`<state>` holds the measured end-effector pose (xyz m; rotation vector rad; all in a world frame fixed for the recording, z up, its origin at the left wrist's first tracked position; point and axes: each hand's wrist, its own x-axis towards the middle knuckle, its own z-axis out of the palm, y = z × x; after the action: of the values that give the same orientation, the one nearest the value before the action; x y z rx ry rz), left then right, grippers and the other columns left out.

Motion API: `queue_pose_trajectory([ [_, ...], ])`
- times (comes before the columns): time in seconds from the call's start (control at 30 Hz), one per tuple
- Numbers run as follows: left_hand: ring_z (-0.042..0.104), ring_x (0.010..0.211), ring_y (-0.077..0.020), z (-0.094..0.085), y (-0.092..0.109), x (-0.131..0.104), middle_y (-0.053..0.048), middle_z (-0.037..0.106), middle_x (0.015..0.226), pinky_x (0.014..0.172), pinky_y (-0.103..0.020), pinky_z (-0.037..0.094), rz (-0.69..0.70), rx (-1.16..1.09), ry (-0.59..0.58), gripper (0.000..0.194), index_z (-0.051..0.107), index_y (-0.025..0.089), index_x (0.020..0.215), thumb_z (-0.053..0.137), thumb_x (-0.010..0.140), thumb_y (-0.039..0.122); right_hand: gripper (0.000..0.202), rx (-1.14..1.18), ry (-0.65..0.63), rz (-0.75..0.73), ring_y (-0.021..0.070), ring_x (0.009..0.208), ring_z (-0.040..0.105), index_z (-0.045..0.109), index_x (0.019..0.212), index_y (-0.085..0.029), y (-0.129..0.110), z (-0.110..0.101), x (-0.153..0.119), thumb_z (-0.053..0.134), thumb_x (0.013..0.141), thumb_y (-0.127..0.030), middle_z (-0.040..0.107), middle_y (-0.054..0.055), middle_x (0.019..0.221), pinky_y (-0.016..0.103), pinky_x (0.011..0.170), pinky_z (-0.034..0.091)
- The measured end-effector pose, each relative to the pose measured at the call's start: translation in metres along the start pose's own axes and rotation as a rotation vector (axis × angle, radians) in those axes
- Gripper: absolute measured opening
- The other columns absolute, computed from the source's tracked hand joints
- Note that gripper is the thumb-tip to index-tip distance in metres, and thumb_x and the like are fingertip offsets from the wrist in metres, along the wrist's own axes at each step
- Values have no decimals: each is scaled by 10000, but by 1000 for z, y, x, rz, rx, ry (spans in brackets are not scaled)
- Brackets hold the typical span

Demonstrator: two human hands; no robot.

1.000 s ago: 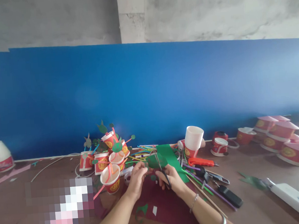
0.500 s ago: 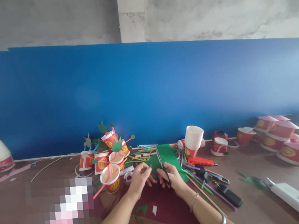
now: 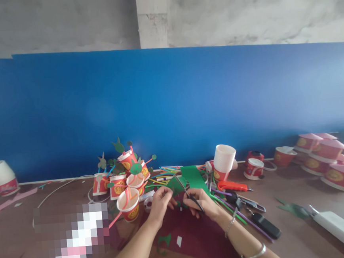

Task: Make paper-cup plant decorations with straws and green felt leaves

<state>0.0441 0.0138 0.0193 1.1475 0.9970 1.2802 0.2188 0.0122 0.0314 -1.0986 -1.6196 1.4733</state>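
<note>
My left hand (image 3: 161,205) is closed in a pinch at the edge of a dark green paper piece (image 3: 174,185); the fingers partly hide how it is gripped. My right hand (image 3: 200,202) grips black-handled scissors (image 3: 180,182), whose blades point up and to the left across that piece. Behind the right hand lies a bright green paper sheet (image 3: 193,176). Under both hands is a dark red sheet (image 3: 195,232), with a green paper scrap (image 3: 165,240) and a small white scrap (image 3: 179,241) on it.
Left of my hands are several red paper cups (image 3: 128,204) with straws and green paper shapes. Behind are loose straws (image 3: 161,181) and stacked white cups (image 3: 223,159). An orange utility knife (image 3: 234,186), black key fob (image 3: 265,225) and white glue gun (image 3: 340,227) lie rightward.
The scissors have tilted further left, and my right hand has shifted slightly right and turned. The dark green piece now shows at a different angle. My left hand stays nearly in place.
</note>
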Motion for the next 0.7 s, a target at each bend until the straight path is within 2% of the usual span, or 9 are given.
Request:
queue_pose_trajectory([
  [0.2, 492, 384, -108, -2, -5, 2, 30, 572, 435, 396, -188, 330, 8, -4, -43, 189, 488, 186, 697, 545, 713, 365, 378, -115, -137, 113, 59, 305, 464, 617, 752, -126, 5, -7, -1, 675, 676, -492, 565, -38, 417, 131, 312, 295],
  [0.7, 467, 378, -97, -2, -3, 0, 34, 567, 435, 407, -186, 308, 13, 3, -82, 159, 473, 187, 692, 545, 711, 328, 386, -113, -176, 94, 62, 301, 454, 607, 718, -118, 6, -7, -2, 653, 697, -501, 546, -41, 397, 141, 311, 297],
])
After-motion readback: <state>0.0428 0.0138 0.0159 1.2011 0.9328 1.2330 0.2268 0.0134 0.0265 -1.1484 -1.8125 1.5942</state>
